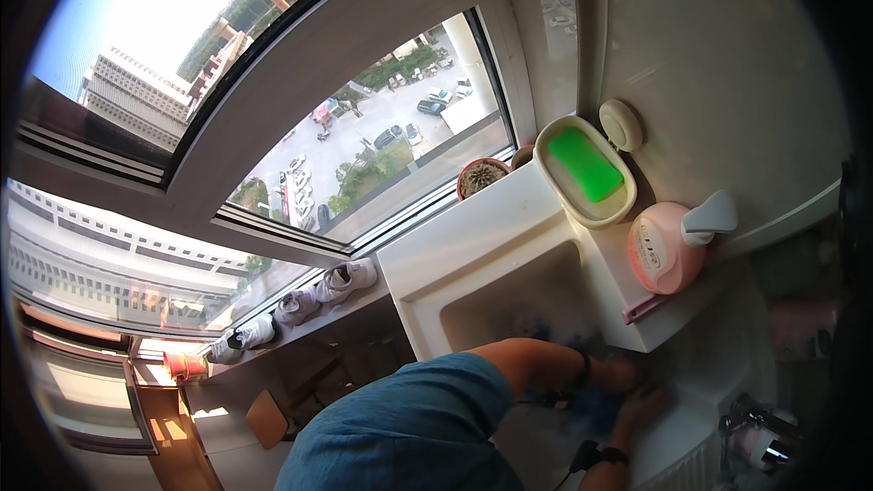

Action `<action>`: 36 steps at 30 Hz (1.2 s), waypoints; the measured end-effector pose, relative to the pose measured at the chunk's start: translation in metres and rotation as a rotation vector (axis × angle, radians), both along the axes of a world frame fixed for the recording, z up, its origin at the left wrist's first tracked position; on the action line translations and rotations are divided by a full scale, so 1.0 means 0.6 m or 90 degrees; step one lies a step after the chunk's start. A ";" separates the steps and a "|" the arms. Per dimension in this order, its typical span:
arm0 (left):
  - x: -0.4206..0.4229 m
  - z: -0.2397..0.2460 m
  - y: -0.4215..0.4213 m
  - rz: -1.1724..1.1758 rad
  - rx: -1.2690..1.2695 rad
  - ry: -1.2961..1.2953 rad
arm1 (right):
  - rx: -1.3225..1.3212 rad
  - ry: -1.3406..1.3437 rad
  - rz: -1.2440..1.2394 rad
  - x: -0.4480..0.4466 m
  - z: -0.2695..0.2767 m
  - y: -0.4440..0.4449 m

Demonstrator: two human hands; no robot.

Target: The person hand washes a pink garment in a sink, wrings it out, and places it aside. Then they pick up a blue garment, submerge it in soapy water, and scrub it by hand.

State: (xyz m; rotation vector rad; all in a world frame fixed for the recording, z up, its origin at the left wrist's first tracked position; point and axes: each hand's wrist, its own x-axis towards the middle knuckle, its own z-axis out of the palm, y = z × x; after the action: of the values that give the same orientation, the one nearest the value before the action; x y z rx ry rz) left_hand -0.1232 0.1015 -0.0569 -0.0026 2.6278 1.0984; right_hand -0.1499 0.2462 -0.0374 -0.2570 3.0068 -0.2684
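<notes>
Both hands are low in a white laundry sink (477, 235), close together. My left hand (619, 375), reaching in from a blue sleeve with a dark band at the wrist, is in shadow. Beside it, my right hand (644, 406) has bent fingers and a black band at its wrist. Blue wet-looking cloth (593, 412) lies just below and between the arms; the shadow hides whether either hand grips it. Darker cloth shows in the basin behind my left forearm. A small black device (584, 455) with a thin cord is near my right wrist.
On the sink's ledge are a green soap bar (586, 164) in a cream dish (545, 150), a pink pump bottle (665, 249) and a pink-handled tool (644, 309). A metal faucet (764, 416) is at right. Shoes (293, 307) and a potted cactus (481, 179) line the window side.
</notes>
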 end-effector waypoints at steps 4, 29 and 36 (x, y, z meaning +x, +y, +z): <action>0.009 -0.036 -0.011 0.091 -0.040 0.163 | 0.148 0.148 0.108 0.030 0.051 -0.026; 0.014 -0.023 -0.018 0.051 0.211 -0.062 | -0.205 0.065 0.072 0.002 0.018 -0.028; 0.035 0.060 -0.040 0.128 -0.060 0.032 | 0.123 0.062 0.108 0.046 0.057 -0.027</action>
State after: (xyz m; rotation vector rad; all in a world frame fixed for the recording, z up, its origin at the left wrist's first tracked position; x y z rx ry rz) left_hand -0.1021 0.0772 -0.0210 -0.2685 2.7691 1.0473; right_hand -0.1224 0.2302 -0.0030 -0.5146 3.0519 0.0507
